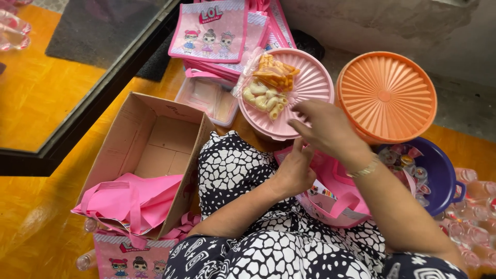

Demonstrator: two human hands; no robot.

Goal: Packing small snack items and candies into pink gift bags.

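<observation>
The left hand is pinched shut on the rim of a small pink fabric gift bag lying in the lap — most of the bag is hidden beneath both forearms. The right hand hovers just above it, fingers loosely spread and holding nothing, its fingertips over the edge of a ribbed pink plastic lid that carries clear packets of snacks. A purple plastic bowl is partly covered by the right wrist — its contents are hard to make out.

Pink tote bag with cartoon print, open on the lap, handle loops slack, clear snack packet of orange and pale puffs lying on a ribbed pink lid
</observation>
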